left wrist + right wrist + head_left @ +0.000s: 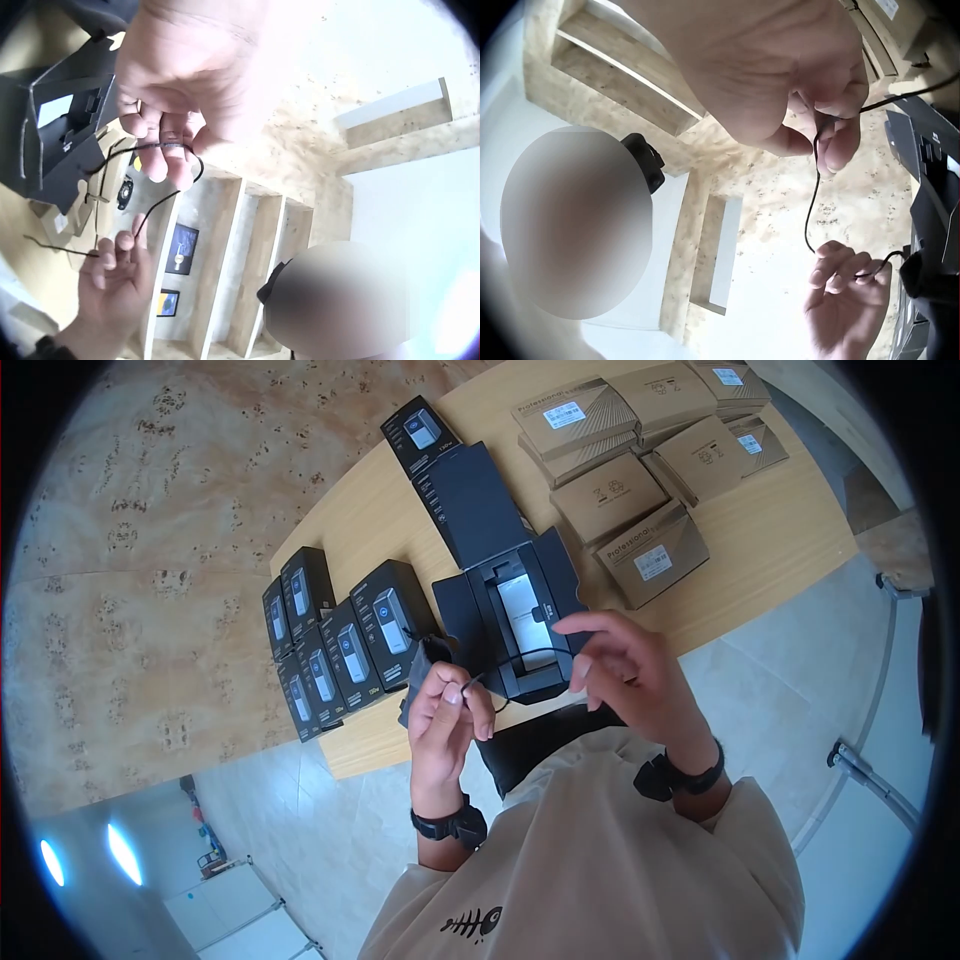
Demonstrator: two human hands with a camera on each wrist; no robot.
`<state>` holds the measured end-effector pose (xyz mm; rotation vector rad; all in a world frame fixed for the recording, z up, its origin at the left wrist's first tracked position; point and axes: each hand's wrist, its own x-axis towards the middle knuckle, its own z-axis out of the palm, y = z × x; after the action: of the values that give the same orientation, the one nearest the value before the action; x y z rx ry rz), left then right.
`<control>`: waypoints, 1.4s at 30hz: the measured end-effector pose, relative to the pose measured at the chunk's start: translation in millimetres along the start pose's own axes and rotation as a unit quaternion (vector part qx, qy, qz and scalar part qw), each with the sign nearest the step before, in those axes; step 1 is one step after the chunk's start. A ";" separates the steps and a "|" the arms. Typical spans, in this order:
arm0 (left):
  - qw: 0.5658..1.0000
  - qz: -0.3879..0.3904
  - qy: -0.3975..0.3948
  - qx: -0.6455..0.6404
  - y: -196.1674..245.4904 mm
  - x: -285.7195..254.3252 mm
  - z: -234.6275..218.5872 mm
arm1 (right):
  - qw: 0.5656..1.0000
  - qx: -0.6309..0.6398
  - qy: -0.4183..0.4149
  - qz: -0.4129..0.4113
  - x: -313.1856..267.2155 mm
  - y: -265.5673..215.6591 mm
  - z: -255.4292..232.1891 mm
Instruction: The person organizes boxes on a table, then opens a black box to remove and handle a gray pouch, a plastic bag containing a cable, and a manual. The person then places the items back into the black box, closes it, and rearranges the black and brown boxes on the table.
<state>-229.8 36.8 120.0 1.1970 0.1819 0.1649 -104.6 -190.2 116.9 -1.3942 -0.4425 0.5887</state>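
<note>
A thin black cord (540, 651) runs between the two hands in front of the body. My left hand (440, 710) holds it with curled fingers, and the cord loops around those fingers in the left wrist view. With its thumb and fingers, my right hand (810, 97) pinches another stretch of the cord, whose free end sticks out past the hand. Beyond the hands lies an open black box (562, 572), flaps spread, with a white item (525, 615) inside its dark insert. A dark soft pouch (428, 657) hangs beside the left hand, partly hidden by it.
Several black printed boxes (350, 645) stand on the left of the wooden table (385, 525). More black boxes (470, 505) lie behind the open one. Several brown cartons (610, 495) are stacked at the far right. The table's near edge (370, 760) lies by the body.
</note>
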 end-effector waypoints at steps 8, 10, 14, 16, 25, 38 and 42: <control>0.988 -0.095 -0.003 0.120 -3.0 0.8 7.7 | 0.990 -0.048 -0.130 0.025 4.2 20.0 9.7; 0.988 -0.103 -0.020 0.114 -12.2 4.0 1.1 | 0.987 0.062 -0.142 0.051 4.1 12.6 9.9; 0.987 -0.149 -0.051 -0.020 -33.2 11.9 5.3 | 0.966 0.168 -0.168 0.101 10.4 4.7 6.2; 0.983 -0.169 -0.056 -0.040 -43.8 8.8 13.9 | 0.933 0.308 -0.141 0.117 12.8 7.0 10.1; 0.954 -0.136 -0.194 0.186 -20.2 11.7 13.6 | 0.949 0.275 -0.034 0.153 17.9 1.6 -10.5; 0.969 -0.230 -0.087 -0.025 -21.3 6.9 -6.7 | 0.983 0.169 0.035 0.053 21.5 10.4 -15.9; 0.967 -0.233 -0.101 -0.016 -19.9 8.9 -5.6 | 0.986 0.152 0.052 0.045 22.1 8.7 -12.7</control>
<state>-221.9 36.8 99.0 1.1007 0.2742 -0.3632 -80.6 -185.7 105.4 -1.1505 -0.1965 0.6269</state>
